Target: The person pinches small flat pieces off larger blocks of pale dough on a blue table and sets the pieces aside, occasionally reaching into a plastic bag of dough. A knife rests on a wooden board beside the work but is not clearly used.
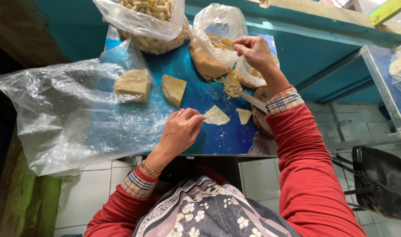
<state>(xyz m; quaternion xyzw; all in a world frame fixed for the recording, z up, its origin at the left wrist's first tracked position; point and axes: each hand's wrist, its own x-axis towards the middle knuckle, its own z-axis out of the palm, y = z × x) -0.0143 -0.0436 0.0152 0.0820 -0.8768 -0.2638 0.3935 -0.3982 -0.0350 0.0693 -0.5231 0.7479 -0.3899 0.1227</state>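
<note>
My left hand (181,129) pinches a thin pale yellow slice (216,116) that lies on the blue table (209,94). My right hand (254,50) is raised over an open clear plastic bag (218,26) and holds a small slice (227,42) at its mouth. A brown block (207,65) sits inside that bag. A knife (249,98) lies on the table under my right forearm. Another thin slice (244,115) rests next to the knife. Two thick pale blocks (133,84) (173,89) lie to the left.
A big crumpled clear plastic sheet (55,114) covers the table's left part and hangs over its edge. A bag of small tan pieces (152,24) stands at the back. A black chair (378,180) is at the lower right, over a tiled floor (261,180).
</note>
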